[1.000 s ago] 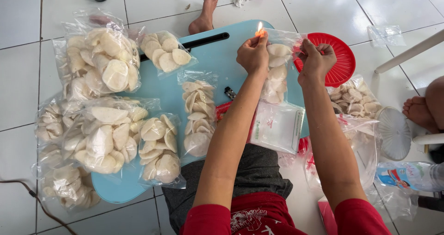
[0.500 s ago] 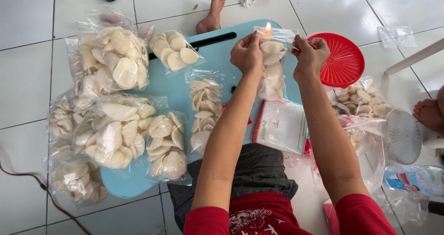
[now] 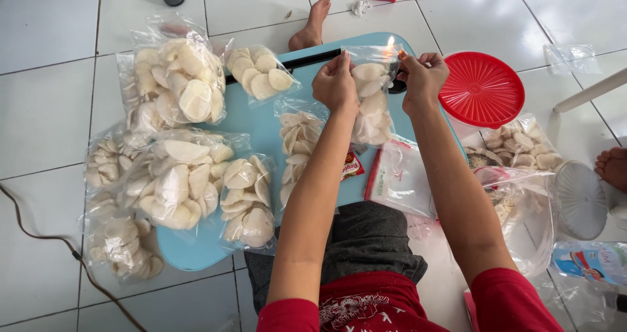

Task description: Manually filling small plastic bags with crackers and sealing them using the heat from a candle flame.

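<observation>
Left hand (image 3: 335,83) and right hand (image 3: 423,77) are clenched on a cracker-filled clear bag (image 3: 370,100), held beside a small flame (image 3: 391,42) over the blue table (image 3: 196,257).

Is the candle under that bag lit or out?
Lit: a small flame glows at the top edge of the cracker bag held by both hands.

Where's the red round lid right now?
In the head view the red round lid lies on the person's right side, just beyond the blue table, next to the right hand and above a bag of crackers on the floor.
</observation>
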